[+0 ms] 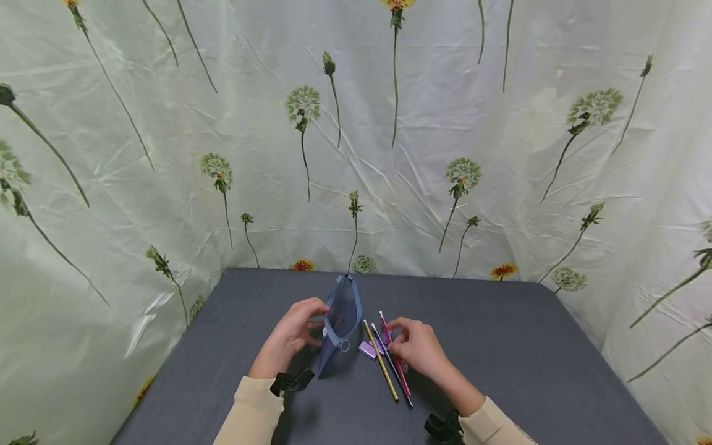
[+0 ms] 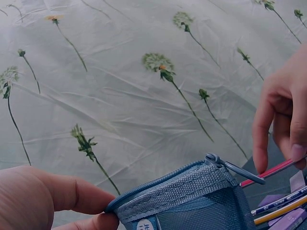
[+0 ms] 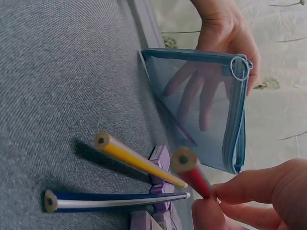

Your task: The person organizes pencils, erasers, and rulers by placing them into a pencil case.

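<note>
A blue mesh zipper pouch (image 1: 346, 309) stands upright on the table, its zipped top gaping. My left hand (image 1: 297, 327) holds it at the left side; in the left wrist view, thumb and finger pinch the corner of its zipper edge (image 2: 163, 189). My right hand (image 1: 417, 347) pinches a red pencil (image 3: 197, 181), its unsharpened end lifted toward the right wrist camera. Beside it lie a yellow pencil (image 3: 139, 160) and a blue-and-white pencil (image 3: 115, 201), both propped on purple blocks (image 3: 160, 160) that look like erasers. A thin dark strip (image 3: 177, 120) shows through the mesh; its kind is unclear.
The dark grey table (image 1: 500, 346) reaches back to a pale curtain (image 1: 250, 123) printed with dandelions, which hangs behind it and along both sides. A metal ring (image 3: 240, 68) hangs from the pouch's zipper. Each wrist wears a black band (image 1: 292, 381).
</note>
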A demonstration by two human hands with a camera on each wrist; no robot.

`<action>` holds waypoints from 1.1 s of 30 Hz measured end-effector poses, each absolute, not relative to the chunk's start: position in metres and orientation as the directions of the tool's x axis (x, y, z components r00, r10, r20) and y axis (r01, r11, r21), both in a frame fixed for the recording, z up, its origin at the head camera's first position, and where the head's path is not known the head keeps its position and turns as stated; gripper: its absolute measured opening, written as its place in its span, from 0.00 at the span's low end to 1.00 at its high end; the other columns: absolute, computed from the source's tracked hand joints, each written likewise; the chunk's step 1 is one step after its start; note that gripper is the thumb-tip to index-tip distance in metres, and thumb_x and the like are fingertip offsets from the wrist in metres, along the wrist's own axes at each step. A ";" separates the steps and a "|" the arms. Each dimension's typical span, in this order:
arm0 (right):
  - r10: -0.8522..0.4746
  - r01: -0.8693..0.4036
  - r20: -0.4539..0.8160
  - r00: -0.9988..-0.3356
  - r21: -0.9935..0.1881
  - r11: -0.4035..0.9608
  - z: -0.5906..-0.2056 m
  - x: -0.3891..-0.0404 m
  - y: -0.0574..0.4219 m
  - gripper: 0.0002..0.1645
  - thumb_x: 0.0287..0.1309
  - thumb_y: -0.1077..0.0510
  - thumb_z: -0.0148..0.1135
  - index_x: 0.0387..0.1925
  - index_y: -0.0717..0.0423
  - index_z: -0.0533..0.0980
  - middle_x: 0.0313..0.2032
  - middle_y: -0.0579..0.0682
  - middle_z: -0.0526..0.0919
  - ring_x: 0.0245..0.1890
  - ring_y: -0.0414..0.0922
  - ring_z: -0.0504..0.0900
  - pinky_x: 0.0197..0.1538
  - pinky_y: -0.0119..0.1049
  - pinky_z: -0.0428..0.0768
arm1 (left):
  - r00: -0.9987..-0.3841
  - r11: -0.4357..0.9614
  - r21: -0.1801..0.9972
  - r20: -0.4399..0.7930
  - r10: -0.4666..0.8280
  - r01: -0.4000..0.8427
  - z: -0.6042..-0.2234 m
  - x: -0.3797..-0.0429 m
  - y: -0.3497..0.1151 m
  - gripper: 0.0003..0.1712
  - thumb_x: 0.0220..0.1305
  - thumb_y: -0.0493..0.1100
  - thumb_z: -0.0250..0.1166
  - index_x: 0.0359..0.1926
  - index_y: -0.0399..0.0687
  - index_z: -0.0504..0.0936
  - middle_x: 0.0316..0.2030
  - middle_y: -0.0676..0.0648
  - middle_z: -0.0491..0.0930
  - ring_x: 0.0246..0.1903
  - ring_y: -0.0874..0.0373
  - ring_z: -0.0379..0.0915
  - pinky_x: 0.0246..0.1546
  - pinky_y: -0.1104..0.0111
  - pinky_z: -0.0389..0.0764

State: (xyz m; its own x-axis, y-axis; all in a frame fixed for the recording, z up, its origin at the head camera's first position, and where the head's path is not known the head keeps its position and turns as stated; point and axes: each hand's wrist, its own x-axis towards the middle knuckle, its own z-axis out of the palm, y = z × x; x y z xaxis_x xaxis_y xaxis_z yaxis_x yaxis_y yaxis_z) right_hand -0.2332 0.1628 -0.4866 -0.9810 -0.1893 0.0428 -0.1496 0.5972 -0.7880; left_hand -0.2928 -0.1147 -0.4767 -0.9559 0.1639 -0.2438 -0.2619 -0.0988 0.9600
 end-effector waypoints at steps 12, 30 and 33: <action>-0.212 -0.147 0.035 -0.977 -0.829 0.540 -0.486 -0.235 0.164 0.25 0.53 0.67 0.64 0.56 0.59 0.78 0.24 0.47 0.83 0.19 0.44 0.81 0.22 0.40 0.78 | -0.947 -0.101 0.951 -0.273 0.168 -0.292 -0.477 -0.299 -0.116 0.13 0.61 0.40 0.64 0.21 0.52 0.73 0.48 0.37 0.77 0.40 0.44 0.72 0.32 0.39 0.72; -0.196 -0.103 0.016 -0.980 -0.893 0.438 -0.466 -0.243 0.169 0.28 0.55 0.68 0.66 0.59 0.61 0.76 0.30 0.60 0.86 0.21 0.48 0.84 0.27 0.43 0.84 | -0.942 -0.108 0.948 -0.276 0.192 -0.300 -0.478 -0.298 -0.111 0.12 0.63 0.41 0.64 0.22 0.53 0.74 0.49 0.38 0.78 0.47 0.39 0.71 0.32 0.41 0.72; -0.203 -0.104 0.015 -0.979 -0.894 0.435 -0.466 -0.245 0.167 0.28 0.54 0.68 0.66 0.59 0.60 0.76 0.30 0.60 0.86 0.21 0.49 0.84 0.27 0.43 0.84 | -0.942 -0.101 0.948 -0.280 0.184 -0.301 -0.478 -0.297 -0.112 0.12 0.63 0.42 0.64 0.23 0.53 0.75 0.52 0.37 0.77 0.52 0.35 0.70 0.32 0.39 0.73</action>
State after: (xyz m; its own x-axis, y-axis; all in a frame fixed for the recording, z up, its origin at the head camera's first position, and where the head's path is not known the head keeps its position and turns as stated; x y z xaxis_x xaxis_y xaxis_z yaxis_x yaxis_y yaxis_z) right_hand -0.2446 0.1673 -0.4659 -0.9791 -0.2029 0.0146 -0.1035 0.4351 -0.8944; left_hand -0.2969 -0.1117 -0.4783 -0.9423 0.1838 -0.2798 -0.3012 -0.1009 0.9482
